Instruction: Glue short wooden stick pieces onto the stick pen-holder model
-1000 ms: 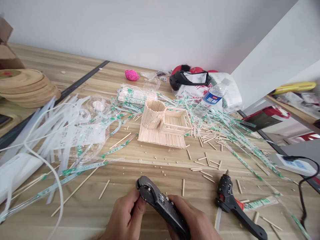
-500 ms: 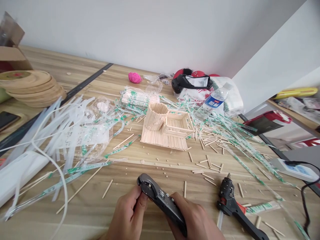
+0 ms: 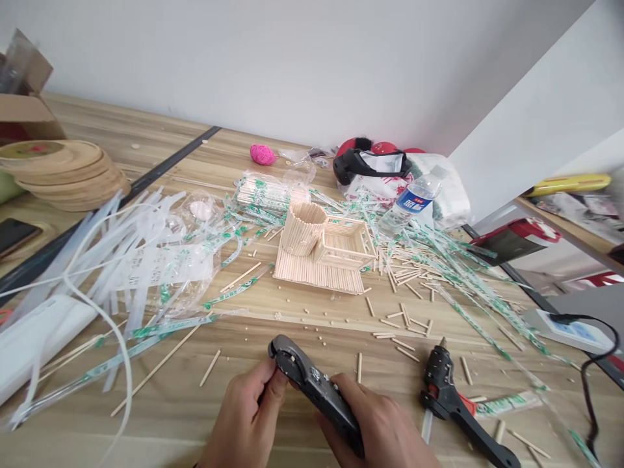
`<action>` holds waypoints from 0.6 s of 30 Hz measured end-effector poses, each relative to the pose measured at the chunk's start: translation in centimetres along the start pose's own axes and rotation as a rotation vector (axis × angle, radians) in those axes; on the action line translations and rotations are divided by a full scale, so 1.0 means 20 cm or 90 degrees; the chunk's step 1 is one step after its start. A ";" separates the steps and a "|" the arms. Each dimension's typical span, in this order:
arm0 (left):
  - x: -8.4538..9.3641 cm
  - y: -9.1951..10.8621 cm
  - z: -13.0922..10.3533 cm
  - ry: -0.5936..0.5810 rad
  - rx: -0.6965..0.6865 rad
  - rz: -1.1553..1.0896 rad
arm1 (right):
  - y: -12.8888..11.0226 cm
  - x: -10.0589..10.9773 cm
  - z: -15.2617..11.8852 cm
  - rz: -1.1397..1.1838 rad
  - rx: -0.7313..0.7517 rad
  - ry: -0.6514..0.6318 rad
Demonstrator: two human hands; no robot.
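Note:
My right hand (image 3: 383, 422) is wrapped round the grip of a dark grey hand cutter (image 3: 316, 393), which slants up and left over the front of the table. At its rounded head, my left hand (image 3: 251, 409) is closed, thumb and forefinger pinched together. What those fingers pinch is hidden from me. Beyond the hands stands a small model of wooden sticks (image 3: 319, 276), with a round tower and a low railed box on a flat base. To the right lies a black glue gun (image 3: 446, 383), nozzle pointing away.
Cut wooden sticks (image 3: 404, 315) and crumpled green-printed wrappers (image 3: 480, 292) litter the table. On the left are clear glue sticks (image 3: 92, 260), a white cable (image 3: 124, 364) and stacked wooden discs (image 3: 63, 172). A water bottle (image 3: 412, 201), pink yarn (image 3: 263, 154) and a power strip (image 3: 570, 331) are farther off.
The camera view has shifted very slightly. Both hands and the cutter keep practically the same pose.

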State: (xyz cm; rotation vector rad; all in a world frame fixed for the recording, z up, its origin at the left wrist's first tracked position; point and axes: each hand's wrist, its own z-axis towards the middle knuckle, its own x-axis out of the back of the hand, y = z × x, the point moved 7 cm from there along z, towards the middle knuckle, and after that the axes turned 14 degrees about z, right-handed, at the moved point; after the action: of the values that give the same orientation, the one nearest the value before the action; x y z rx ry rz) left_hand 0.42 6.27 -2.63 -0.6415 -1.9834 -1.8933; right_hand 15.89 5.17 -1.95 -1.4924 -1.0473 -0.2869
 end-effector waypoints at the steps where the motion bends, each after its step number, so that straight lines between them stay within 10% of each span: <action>1: 0.01 0.00 0.00 0.000 -0.005 0.007 | -0.01 0.00 0.00 0.004 -0.004 -0.006; 18: 0.03 0.04 0.00 0.022 -0.036 0.076 | 0.00 -0.01 0.00 0.038 -0.055 -0.054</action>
State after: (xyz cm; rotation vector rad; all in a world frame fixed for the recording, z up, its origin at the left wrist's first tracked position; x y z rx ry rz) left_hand 0.41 6.28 -1.63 -0.7213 -1.8343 -1.8828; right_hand 15.70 5.15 -2.06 -1.6235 -1.0670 -0.2303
